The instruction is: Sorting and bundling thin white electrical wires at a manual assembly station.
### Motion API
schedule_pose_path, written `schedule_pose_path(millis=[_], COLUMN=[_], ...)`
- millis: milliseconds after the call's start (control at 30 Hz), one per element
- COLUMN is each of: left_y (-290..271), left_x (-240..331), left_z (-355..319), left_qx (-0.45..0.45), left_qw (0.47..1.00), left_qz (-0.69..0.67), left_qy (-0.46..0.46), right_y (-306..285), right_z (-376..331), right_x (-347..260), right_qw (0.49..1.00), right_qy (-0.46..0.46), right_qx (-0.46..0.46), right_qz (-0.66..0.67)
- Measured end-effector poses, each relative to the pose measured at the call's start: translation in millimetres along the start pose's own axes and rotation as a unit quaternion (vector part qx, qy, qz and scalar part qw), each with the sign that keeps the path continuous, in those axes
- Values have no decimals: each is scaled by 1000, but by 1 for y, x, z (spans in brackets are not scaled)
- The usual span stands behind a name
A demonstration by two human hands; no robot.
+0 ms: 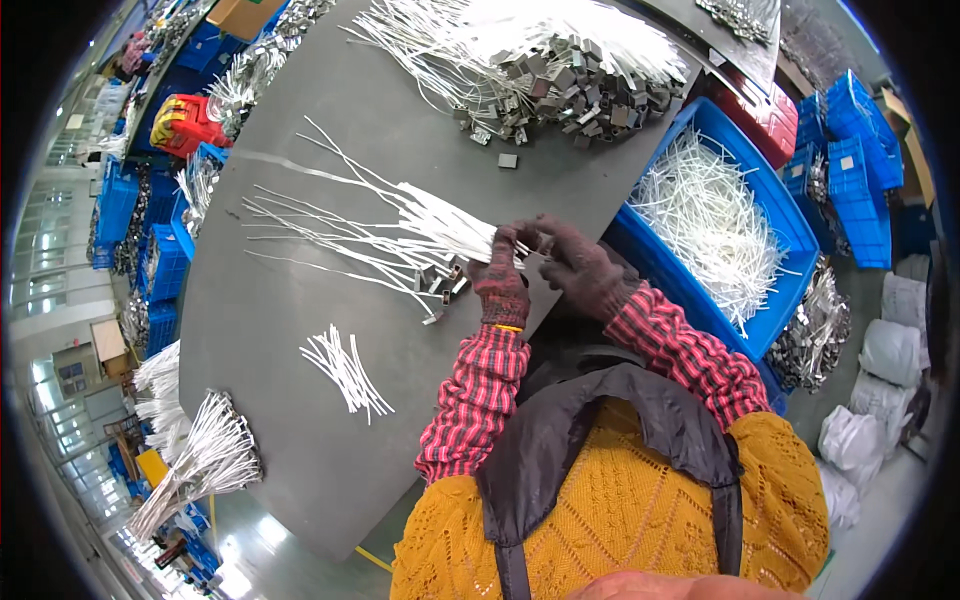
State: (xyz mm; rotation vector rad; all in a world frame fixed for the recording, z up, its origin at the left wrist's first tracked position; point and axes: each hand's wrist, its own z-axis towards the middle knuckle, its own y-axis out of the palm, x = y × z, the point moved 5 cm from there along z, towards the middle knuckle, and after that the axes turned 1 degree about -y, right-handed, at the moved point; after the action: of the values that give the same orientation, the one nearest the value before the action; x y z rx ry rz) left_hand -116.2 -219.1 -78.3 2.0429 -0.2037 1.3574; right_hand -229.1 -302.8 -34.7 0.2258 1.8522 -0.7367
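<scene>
A bundle of white-sleeved wires (440,222) lies across the grey table, its thin bare-looking leads fanning to the left. My left hand (502,280), in a dark knit glove, has its fingers closed at the right end of this bundle. Close beside it, my right hand (580,265), gloved too, has bent fingers pinched near the left fingertips. Whatever is between the right fingers is too small and covered to name. Several small metal cases (440,280) rest just left of my left hand. Short white tubes (346,372) form a loose pile nearer me.
A big heap of metal cases (580,90) with white leads covers the table's far side; one loose case (508,160) sits before it. Right of the table stands a blue bin (800,240) full of white tubes. A tied wire bundle (215,445) lies at the table's left edge.
</scene>
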Motion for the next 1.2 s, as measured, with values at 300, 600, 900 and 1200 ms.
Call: schedule_pose_path(millis=[300, 600, 900, 1200], left_y=[-63, -189, -185, -141], left_x=[13, 28, -5, -15], left_z=[11, -70, -156, -89], left_qx=[11, 158, 35, 131], left_qw=[990, 973, 943, 933], left_qz=[-59, -27, -57, -70], left_qy=[-129, -165, -327, -327], right_y=[19, 56, 117, -297], right_z=[50, 95, 72, 218], right_x=[6, 65, 4, -81], right_qw=[983, 951, 940, 941], right_qy=[-150, -149, 32, -170], right_qx=[35, 1, -225, 267], right_qz=[-99, -270, -254, -119])
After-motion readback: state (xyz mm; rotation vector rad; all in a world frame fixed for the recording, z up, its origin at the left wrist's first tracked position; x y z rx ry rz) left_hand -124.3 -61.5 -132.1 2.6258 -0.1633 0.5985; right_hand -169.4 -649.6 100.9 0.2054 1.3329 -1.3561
